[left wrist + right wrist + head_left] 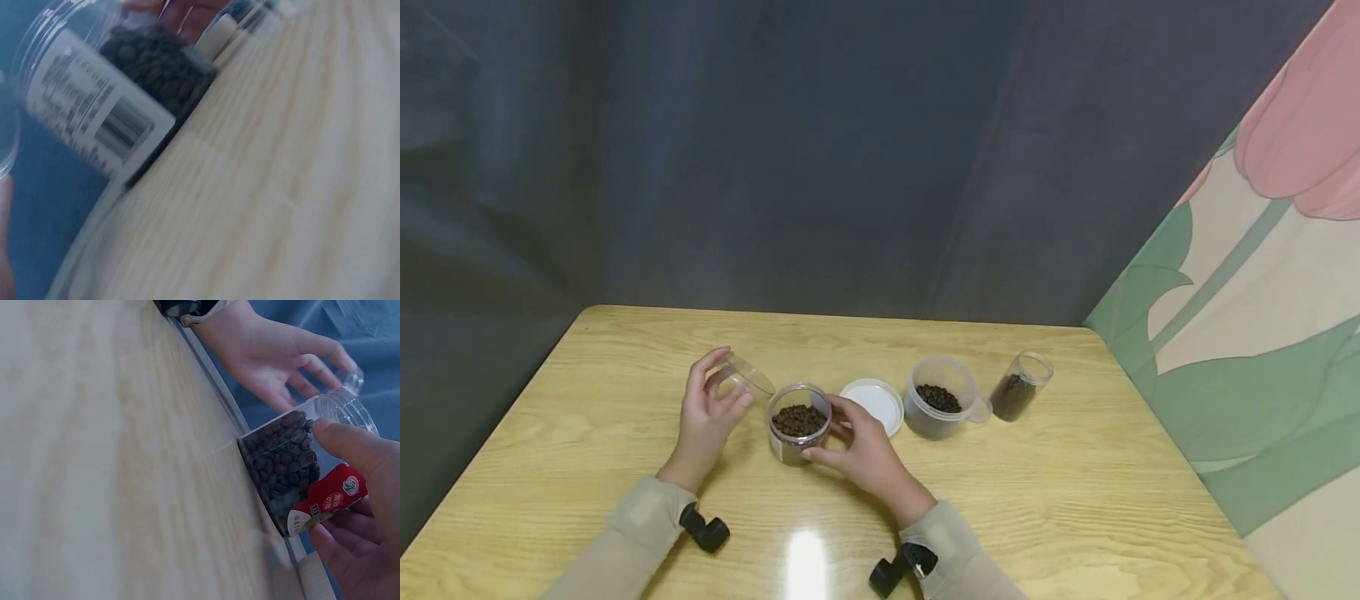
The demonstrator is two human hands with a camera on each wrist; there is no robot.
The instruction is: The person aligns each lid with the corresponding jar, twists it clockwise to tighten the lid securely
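Observation:
A clear round lid (749, 374) is pinched between the thumb and fingers of my left hand (703, 421), tilted just up and left of an open jar. That clear jar (788, 451) stands upright on the table, partly filled with dark brown coffee beans (798, 420). My right hand (871, 454) grips the jar from its right side, thumb at the near wall. In the right wrist view a red label (334, 495) shows beside the fingers. The left wrist view shows a white barcode label (100, 103) on the jar's other side.
Right of the jar lies a white round lid (878, 402). Beside it stands a translucent handled cup (934, 427) with dark beans inside. Farther right, a clear glass (1021, 387) holds dark contents. All stand on a wooden table (1075, 483) before a dark curtain (820, 167).

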